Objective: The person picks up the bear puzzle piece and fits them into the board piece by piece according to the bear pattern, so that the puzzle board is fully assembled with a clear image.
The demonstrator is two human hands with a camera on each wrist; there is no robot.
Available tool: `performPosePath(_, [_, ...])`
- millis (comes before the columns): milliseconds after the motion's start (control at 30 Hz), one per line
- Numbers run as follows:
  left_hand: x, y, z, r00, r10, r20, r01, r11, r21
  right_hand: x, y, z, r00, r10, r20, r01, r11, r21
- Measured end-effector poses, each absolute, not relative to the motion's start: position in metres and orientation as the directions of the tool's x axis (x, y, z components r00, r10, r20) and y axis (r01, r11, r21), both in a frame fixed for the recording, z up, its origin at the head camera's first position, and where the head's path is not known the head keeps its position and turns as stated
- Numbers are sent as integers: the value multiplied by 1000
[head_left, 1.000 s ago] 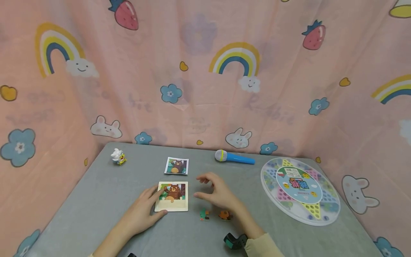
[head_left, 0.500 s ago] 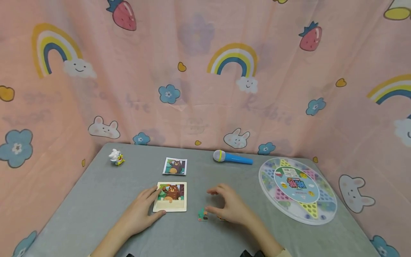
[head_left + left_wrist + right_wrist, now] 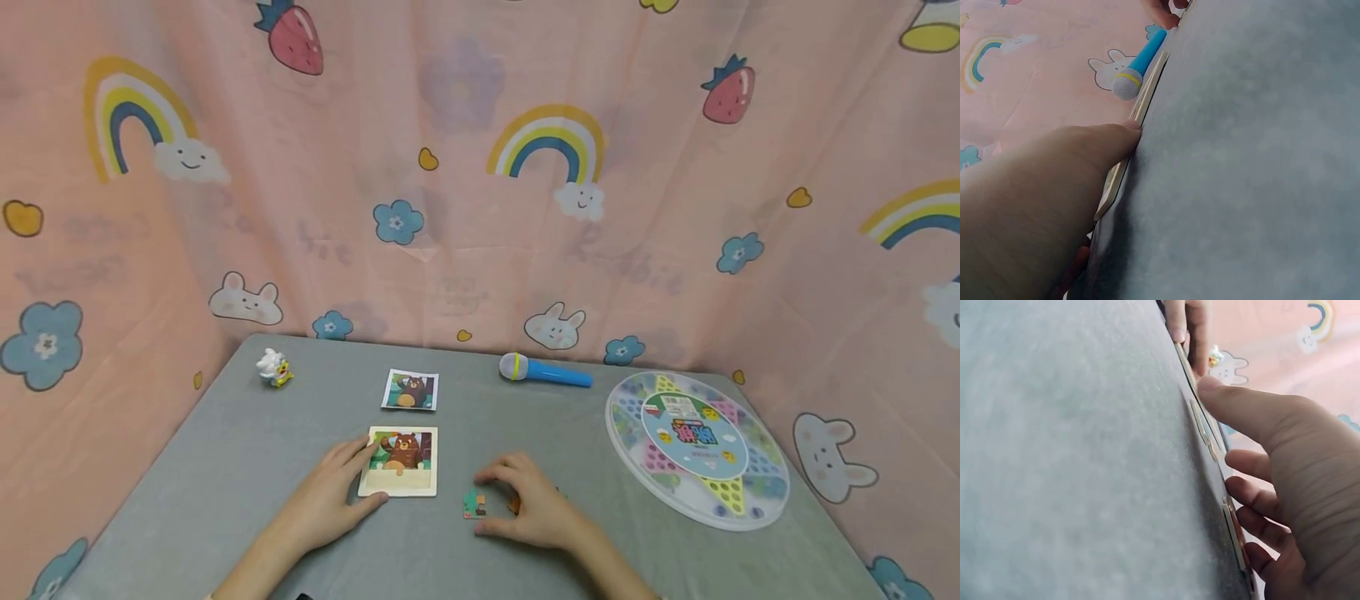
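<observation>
A bear jigsaw puzzle board (image 3: 399, 482) lies flat in a pale tray; its upper part is filled with picture pieces and the lower strip is bare. My left hand (image 3: 330, 500) holds its left side, thumb at the near edge and fingertips at the upper left. Right of the board, my right hand (image 3: 536, 508) hovers low over the table, thumb and fingers apart with nothing between them. A green puzzle piece (image 3: 472, 504) lies just beyond those fingertips. Under the hand is an orange-brown puzzle piece (image 3: 513, 505), mostly hidden; its edge (image 3: 1234, 531) shows below the fingers in the right wrist view.
A bear picture card (image 3: 410, 390) lies behind the board. Farther back are a blue toy microphone (image 3: 551, 372) and a small white-and-yellow figurine (image 3: 275, 367). A round clear board-game case (image 3: 697, 450) rests at the right. A pink printed curtain surrounds the grey table.
My right hand has come back from beside the board, toward me and slightly right, and lowered over the loose puzzle pieces. The left hand stays at the board.
</observation>
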State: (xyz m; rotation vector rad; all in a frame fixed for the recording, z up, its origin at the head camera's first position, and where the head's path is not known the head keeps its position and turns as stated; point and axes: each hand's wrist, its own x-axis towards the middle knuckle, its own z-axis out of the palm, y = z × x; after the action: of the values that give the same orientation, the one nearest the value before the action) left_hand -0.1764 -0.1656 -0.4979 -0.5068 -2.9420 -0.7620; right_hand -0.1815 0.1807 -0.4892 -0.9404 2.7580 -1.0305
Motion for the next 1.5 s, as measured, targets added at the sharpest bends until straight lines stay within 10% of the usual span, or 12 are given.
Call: performPosePath(1500, [-177, -171, -496, -938, 317, 144, 345, 796, 497, -184, 184, -495, -771, -595, 228, -600, 558, -573])
